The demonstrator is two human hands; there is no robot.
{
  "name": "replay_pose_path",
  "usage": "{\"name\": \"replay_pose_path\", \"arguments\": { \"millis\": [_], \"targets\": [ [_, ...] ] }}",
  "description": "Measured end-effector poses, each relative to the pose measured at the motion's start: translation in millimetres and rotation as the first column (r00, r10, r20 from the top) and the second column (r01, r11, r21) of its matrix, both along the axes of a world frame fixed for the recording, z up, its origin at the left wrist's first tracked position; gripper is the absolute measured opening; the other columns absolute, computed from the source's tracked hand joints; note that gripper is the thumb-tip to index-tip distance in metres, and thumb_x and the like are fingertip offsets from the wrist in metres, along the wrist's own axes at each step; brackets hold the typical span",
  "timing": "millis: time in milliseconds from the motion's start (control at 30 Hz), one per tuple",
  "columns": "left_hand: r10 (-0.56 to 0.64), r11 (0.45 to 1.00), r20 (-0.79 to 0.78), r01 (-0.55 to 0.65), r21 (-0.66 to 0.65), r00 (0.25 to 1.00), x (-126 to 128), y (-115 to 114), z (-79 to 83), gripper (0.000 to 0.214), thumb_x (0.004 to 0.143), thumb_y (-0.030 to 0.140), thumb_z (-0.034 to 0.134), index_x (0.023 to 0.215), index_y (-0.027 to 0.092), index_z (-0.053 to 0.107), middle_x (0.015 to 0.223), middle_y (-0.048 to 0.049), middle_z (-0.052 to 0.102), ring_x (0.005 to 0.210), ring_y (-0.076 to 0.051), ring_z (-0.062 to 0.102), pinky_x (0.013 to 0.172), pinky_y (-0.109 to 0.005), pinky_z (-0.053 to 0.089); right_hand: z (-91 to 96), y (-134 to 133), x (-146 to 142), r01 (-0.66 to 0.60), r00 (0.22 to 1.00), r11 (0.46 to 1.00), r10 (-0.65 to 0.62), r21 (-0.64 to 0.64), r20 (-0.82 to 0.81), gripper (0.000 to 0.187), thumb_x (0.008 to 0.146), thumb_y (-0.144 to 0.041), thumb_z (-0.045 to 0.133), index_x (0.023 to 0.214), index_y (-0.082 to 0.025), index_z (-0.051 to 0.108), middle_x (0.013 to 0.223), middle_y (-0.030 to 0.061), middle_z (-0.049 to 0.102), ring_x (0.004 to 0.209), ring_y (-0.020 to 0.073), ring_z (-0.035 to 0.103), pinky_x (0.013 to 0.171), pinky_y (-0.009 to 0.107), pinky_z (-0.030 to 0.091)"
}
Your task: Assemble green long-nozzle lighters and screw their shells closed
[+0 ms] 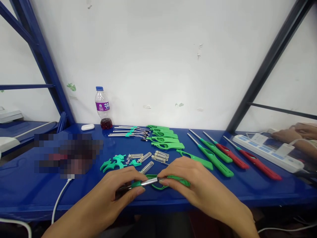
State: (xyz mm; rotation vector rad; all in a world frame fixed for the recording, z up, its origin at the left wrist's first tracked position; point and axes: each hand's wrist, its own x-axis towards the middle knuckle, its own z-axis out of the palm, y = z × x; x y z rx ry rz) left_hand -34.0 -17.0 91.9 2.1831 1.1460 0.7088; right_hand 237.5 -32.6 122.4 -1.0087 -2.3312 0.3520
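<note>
My left hand pinches the metal tube of a green lighter part near the front of the blue table. My right hand grips the green lighter shell that the tube runs into, fingers closed on it. Just beyond my hands lie small clear tubes, loose green triggers and metal pieces.
Green shell halves and metal tube assemblies lie in rows farther back. Finished green lighters and red lighters lie to the right. A drink bottle, a white power strip, another person's hands and a white cable are around.
</note>
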Motion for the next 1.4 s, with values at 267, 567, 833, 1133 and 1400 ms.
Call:
{"name": "replay_pose_path", "arguments": {
  "millis": [267, 567, 833, 1133, 1400],
  "targets": [
    [-0.057, 0.977, 0.085, 0.073, -0.2, 0.995, 2, -6, 7.4, 0.04, 0.106, 0.055, 0.051, 0.097, 0.026, 0.077, 0.069, 0.0003, 0.064, 0.056, -0.016, 0.053, 0.055, -0.024, 0.043, 6.2, -9, 2, -0.031, 0.997, 0.981, 0.017, 0.193, 0.076, 0.026, 0.107, -0.017, 0.057, 0.121, -0.028, 0.076, 0.1, 0.0018, 0.081, 0.088, 0.019, 0.072, 0.081, 0.034, 0.05],
    [-0.026, 0.718, 0.481, 0.351, -0.601, 0.876, 12, -10, 12.8, 0.043, 0.105, 0.058, 0.056, 0.109, 0.019, 0.073, 0.081, -0.0009, 0.065, 0.046, -0.004, 0.035, 0.044, -0.021, 0.021, 8.9, -13, 7, -0.026, 0.999, 0.966, 0.019, 0.258, 0.031, 0.027, 0.108, -0.017, 0.055, 0.123, -0.027, 0.075, 0.099, 0.0022, 0.079, 0.085, 0.0183, 0.071, 0.077, 0.032, 0.052],
    [-0.038, 0.756, 0.434, 0.31, -0.577, 0.9, 13, -9, 7.3, 0.041, 0.104, 0.057, 0.059, 0.1, 0.02, 0.074, 0.086, -0.0012, 0.068, 0.049, -0.003, 0.039, 0.046, -0.02, 0.024, 13.1, -15, 7, -0.015, 0.999, 0.972, 0.007, 0.236, 0.036, 0.027, 0.111, -0.027, 0.051, 0.12, -0.027, 0.076, 0.094, 0.0021, 0.079, 0.079, 0.017, 0.07, 0.073, 0.03, 0.05],
    [0.128, 0.895, 0.156, -0.046, -0.445, 0.979, 12, -17, 8.8, 0.053, 0.092, 0.067, 0.065, 0.121, 0.023, 0.075, 0.066, 0.0039, 0.053, 0.058, -0.014, 0.047, 0.05, -0.021, 0.037, 14.5, -15, 6, -0.015, 0.999, 0.971, 0.005, 0.237, 0.04, 0.024, 0.111, -0.025, 0.052, 0.112, -0.025, 0.076, 0.094, -0.0003, 0.078, 0.08, 0.0155, 0.068, 0.073, 0.029, 0.046],
    [0.161, 0.975, 0.175, -0.128, -0.183, 0.971, 20, -21, 17.8, 0.023, 0.091, 0.046, 0.073, 0.103, 0.029, 0.084, 0.084, 0.0009, 0.072, 0.073, -0.017, 0.063, 0.067, -0.023, 0.052, 5.5, -13, 2, 0.005, 0.998, 0.97, -0.018, 0.241, 0.053, 0.018, 0.105, -0.013, 0.059, 0.11, -0.025, 0.071, 0.094, -0.0026, 0.076, 0.079, 0.0164, 0.065, 0.075, 0.031, 0.041]
  ]
}}
